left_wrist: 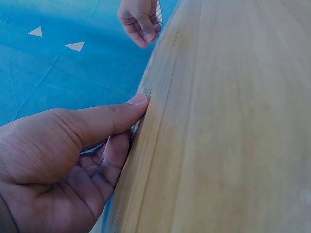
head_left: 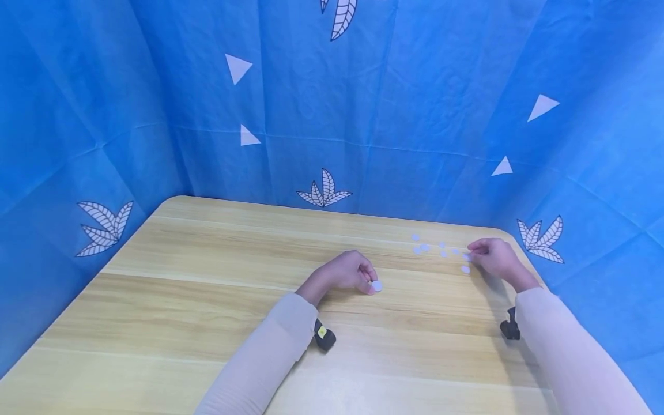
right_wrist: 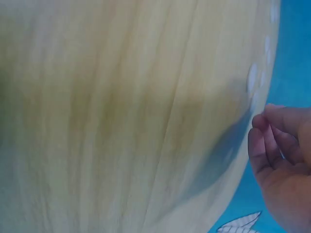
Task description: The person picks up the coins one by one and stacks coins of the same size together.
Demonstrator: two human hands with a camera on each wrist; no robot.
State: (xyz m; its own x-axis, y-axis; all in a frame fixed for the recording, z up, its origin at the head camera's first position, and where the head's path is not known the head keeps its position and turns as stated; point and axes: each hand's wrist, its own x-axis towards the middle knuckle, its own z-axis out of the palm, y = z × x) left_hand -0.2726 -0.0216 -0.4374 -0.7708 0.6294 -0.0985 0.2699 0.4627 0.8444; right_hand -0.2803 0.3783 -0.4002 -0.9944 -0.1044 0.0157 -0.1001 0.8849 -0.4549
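Observation:
A white round disc point(head_left: 376, 286) sits at the fingertips of my left hand point(head_left: 350, 272), pinched between thumb and curled fingers just over the middle of the wooden table point(head_left: 218, 323). In the left wrist view the left thumb point(left_wrist: 119, 114) covers most of what is held. Toward the table's far right corner, my right hand point(head_left: 496, 257) pinches another white disc point(head_left: 467, 257) low at the tabletop. The right wrist view shows the right hand's fingers point(right_wrist: 286, 138) drawn together, the disc itself hardly visible. Another disc point(head_left: 466, 270) lies flat just in front of them.
Several small white discs point(head_left: 425, 248) are scattered left of the right hand, near the table's back edge. A blue curtain point(head_left: 332, 104) with white leaf and triangle prints surrounds the back and sides. Dark devices point(head_left: 325, 337) are strapped at both wrists.

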